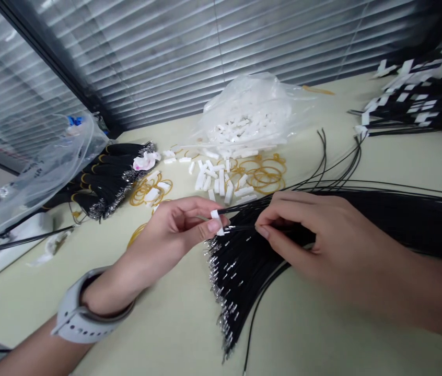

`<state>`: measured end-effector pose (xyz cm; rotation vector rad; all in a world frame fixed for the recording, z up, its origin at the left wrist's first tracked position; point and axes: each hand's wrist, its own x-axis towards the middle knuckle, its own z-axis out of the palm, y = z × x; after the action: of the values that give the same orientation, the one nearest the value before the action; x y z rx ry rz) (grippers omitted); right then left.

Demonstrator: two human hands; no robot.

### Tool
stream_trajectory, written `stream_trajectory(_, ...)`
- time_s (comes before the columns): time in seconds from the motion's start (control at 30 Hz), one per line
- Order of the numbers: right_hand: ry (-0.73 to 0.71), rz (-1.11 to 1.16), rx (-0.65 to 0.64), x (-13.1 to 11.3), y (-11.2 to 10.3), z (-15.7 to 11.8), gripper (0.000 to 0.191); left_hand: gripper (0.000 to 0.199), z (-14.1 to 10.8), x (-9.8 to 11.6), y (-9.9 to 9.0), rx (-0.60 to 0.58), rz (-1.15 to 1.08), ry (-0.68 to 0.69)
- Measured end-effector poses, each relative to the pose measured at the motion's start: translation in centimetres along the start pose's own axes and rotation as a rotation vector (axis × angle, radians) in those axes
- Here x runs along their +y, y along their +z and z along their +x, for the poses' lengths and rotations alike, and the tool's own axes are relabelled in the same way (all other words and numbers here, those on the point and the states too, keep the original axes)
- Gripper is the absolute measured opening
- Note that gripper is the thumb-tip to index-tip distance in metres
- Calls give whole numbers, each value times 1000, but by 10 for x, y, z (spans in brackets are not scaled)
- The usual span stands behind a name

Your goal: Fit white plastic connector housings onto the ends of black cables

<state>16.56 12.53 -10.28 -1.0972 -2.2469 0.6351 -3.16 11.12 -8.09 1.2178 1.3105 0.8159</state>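
Note:
My left hand (182, 227) pinches a small white connector (217, 222) between thumb and fingers, and a few black wires run into its right side. Just to the right, my right hand (303, 224) has thumb and forefinger closed on a thin black wire (244, 227) whose end points at the connector. Beneath both hands fans a thick bundle of black wires (244, 271) with bare metal tips along its left edge. Loose white connectors (221, 180) lie behind my hands, beside yellow rubber bands (264, 175).
A clear plastic bag (250, 112) of white pieces stands at the back. Tied black wire bundles (103, 177) lie at left near another plastic bag (44, 172). Wires with white connectors (420, 99) are at the far right. Window blinds (205, 42) rise behind the table (158, 324).

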Motion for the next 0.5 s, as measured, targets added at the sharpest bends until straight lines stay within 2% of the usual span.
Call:
stream_trajectory(0.37,-102,-57,41,3,4,-4,14,14,0,-2,-1,-11,8,4)
stream_trajectory(0.5,-86,-47,32,3,3,-4,14,14,1,-1,0,-16,15,-2)
